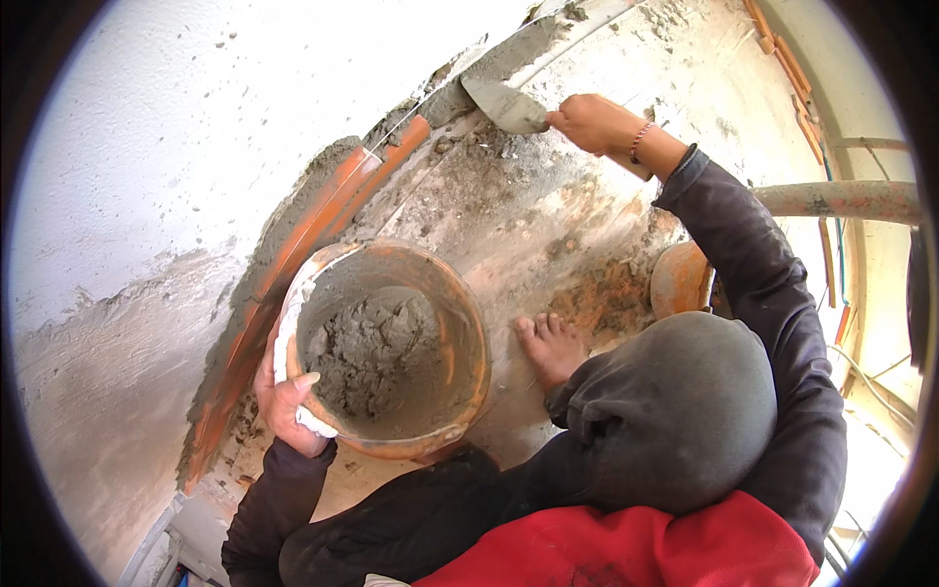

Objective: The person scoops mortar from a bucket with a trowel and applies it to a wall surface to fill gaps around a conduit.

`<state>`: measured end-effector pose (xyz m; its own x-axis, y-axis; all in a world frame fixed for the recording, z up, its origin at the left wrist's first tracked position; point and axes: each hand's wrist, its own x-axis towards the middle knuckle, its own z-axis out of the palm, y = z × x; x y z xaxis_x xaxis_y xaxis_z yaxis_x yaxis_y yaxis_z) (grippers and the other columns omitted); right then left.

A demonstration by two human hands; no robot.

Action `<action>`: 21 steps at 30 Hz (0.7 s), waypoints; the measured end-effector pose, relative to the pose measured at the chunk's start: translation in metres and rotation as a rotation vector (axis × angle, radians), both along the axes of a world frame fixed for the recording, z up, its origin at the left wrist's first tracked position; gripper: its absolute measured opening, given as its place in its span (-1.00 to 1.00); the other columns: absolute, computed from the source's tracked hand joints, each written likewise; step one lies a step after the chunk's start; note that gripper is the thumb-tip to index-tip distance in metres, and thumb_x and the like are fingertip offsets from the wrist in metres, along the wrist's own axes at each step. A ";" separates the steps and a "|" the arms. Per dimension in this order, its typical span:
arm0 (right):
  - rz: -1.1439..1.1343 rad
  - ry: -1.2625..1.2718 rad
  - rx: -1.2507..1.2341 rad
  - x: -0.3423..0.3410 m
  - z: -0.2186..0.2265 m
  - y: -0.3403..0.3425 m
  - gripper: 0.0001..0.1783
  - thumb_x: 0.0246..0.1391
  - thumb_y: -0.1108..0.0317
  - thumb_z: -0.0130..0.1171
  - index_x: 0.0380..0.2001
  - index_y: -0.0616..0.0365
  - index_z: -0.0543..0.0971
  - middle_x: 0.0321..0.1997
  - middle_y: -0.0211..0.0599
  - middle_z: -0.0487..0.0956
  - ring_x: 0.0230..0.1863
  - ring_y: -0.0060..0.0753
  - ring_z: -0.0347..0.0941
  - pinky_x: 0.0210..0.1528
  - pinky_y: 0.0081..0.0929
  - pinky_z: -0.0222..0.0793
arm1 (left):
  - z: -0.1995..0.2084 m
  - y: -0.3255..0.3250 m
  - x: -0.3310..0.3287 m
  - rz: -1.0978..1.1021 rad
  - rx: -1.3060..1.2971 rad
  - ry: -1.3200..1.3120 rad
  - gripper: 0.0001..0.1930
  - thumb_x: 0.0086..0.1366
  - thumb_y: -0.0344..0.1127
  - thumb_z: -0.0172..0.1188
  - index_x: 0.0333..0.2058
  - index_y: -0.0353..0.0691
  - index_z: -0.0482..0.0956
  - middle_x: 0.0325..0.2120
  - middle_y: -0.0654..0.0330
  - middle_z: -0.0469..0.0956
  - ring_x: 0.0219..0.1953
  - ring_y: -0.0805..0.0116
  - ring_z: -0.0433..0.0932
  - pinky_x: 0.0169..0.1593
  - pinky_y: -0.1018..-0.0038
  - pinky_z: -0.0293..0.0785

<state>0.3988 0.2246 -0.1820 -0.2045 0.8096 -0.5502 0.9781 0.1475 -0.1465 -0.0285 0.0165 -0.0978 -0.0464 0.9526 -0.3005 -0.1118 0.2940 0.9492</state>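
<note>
My left hand (290, 399) grips the rim of an orange-brown bucket (473, 338), thumb over the whitish, crusted edge. Wet grey mortar (377, 344) lies lumped inside it. Up by the wall, my right hand (589, 125) is closed around the handle of a trowel (507, 106). Its flat, mortar-smeared blade touches the strip of grey mortar (523, 51) along the wall's foot. Left of the blade, orange hollow bricks (318, 217) run along the wall, with mortar packed between them and the wall. A thin string stretches along this line.
A white plastered wall (196, 127) fills the left. My bare foot (551, 344) rests on the stained floor (460, 210), beside my bent knee (675, 411). Near it stands an orange rounded object (680, 279), partly hidden by my arm. A rusty pipe (841, 202) juts in at right.
</note>
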 end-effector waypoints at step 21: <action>0.041 0.153 -0.169 -0.051 0.016 -0.020 -0.67 0.20 0.39 -0.18 -0.29 0.40 0.54 -0.53 -0.02 0.55 -0.47 -0.11 0.58 -0.36 -0.15 0.51 | -0.004 -0.005 -0.008 -0.048 0.107 0.091 -0.46 0.07 -0.31 -0.01 0.01 -0.56 0.37 0.10 -0.11 0.36 0.10 0.12 0.42 0.17 0.32 0.31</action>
<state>0.3479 0.2047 -0.1664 -0.3269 0.6974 -0.6377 0.9363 0.1476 -0.3186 -0.0362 0.0117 -0.1019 -0.0226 0.9808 -0.1938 -0.0122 0.1936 0.9810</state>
